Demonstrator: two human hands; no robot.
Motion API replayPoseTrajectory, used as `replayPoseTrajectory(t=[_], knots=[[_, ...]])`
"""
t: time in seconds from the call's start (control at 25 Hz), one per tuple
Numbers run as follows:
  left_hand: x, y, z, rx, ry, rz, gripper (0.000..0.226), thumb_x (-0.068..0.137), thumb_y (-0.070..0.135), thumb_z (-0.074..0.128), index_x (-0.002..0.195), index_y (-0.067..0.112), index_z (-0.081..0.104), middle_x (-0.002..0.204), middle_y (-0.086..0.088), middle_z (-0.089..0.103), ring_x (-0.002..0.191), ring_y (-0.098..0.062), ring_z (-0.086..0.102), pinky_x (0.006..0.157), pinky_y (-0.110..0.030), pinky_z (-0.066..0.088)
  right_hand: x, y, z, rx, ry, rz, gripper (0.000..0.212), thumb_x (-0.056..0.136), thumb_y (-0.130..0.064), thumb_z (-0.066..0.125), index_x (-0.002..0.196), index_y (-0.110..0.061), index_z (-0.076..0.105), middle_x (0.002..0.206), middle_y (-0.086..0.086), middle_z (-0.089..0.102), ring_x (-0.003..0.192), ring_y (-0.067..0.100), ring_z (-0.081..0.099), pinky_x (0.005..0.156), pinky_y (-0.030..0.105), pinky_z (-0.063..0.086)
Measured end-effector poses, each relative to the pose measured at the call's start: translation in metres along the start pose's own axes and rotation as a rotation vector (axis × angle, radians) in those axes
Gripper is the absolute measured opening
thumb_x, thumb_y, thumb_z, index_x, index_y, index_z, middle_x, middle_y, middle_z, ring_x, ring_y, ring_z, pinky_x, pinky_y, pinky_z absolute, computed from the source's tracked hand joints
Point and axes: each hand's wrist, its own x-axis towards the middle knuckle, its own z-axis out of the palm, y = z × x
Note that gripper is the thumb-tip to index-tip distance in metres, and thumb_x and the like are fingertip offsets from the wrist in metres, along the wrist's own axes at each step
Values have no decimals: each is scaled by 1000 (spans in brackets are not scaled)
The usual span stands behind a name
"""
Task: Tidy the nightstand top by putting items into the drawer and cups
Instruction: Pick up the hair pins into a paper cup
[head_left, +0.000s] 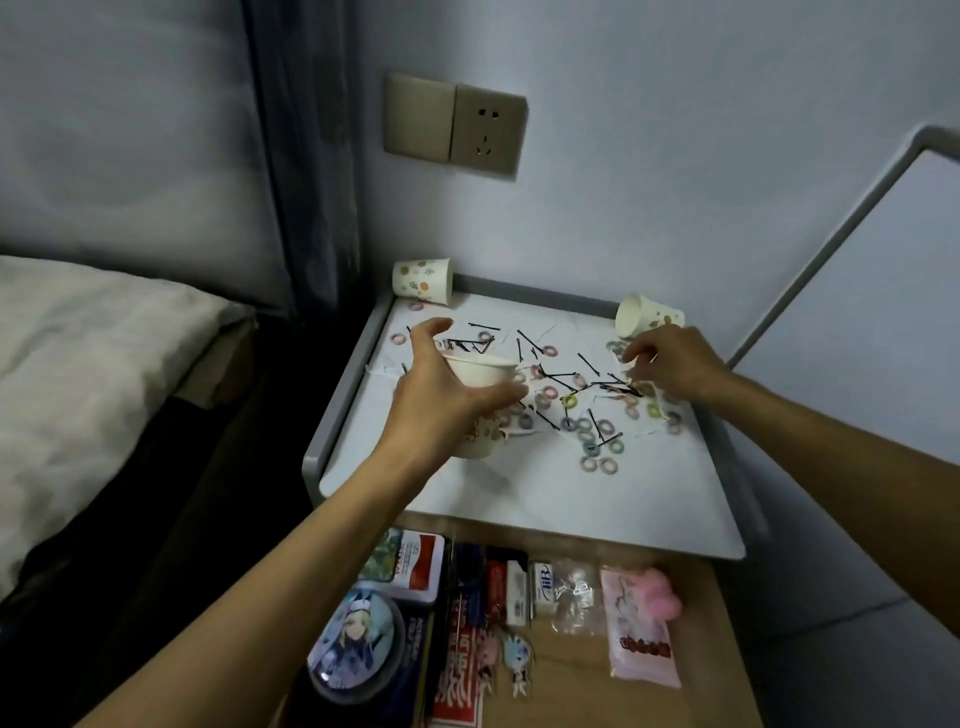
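Note:
My left hand grips a white paper cup held upright over the left part of the nightstand top. My right hand reaches down at the right side, its fingertips pinching at the scattered items; what it holds is hidden. Several small pastel hair ties and black bobby pins lie strewn across the white top. A second cup lies on its side at the back left corner, a third cup at the back right. The open drawer below holds small things.
The drawer contains a round anime badge, a red and white tin, card packs, a pink packet and small charms. A bed stands left. A wall socket sits above. The nightstand has a raised grey rim.

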Motion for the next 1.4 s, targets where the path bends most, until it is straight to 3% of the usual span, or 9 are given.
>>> replayPoseTrajectory(t=[0.12,0.28,0.48,0.6,0.8,0.96,1.2,1.4], knots=[[7,-8,3,37,-53,6,97,63,32,90,138,35,28,109,5,56,97,-16,60,84,-35,56,18,14,25,-33,14,16,17,78,-9,75,95,-10,75,94,5,71,83,16,60,77,25,43],[10,-7,7,34,-130,31,90,65,35,88,133,39,30,101,17,51,91,-6,57,74,-21,52,23,22,42,-34,1,96,17,78,-13,79,93,-8,74,88,-3,56,89,11,49,86,30,48],[17,-9,3,41,-140,17,86,65,34,88,129,41,31,102,15,51,95,-14,59,83,-32,55,27,20,48,0,47,110,22,73,-17,83,91,-13,71,87,-1,62,85,15,53,73,27,43],[20,-10,4,38,-146,25,85,65,34,88,129,42,31,103,15,52,97,-16,60,83,-35,56,30,20,47,-33,-2,106,21,73,-19,84,91,-15,73,89,-1,63,85,13,54,74,29,46],[20,-11,6,59,-162,30,89,65,37,88,133,40,31,104,15,51,94,-12,58,76,-26,54,37,16,44,-81,-85,106,11,74,-21,82,81,-17,77,76,-4,70,73,11,63,71,28,52],[25,-11,6,46,-161,32,87,66,33,87,131,40,31,102,15,52,93,-11,58,75,-24,52,41,9,47,-151,-124,86,6,77,-20,79,82,-17,78,82,-1,74,72,12,65,62,25,49],[23,-13,8,71,-149,65,90,64,36,88,134,39,31,100,16,52,90,-2,55,70,-16,48,37,6,58,-160,-106,72,12,85,-18,70,87,-8,76,93,12,71,86,26,66,78,39,55],[19,-13,6,120,-155,81,91,64,36,88,135,38,30,97,19,51,88,-1,54,66,-10,43,37,3,61,-139,-105,67,13,84,-9,65,78,0,71,87,16,69,78,28,65,73,43,56]])
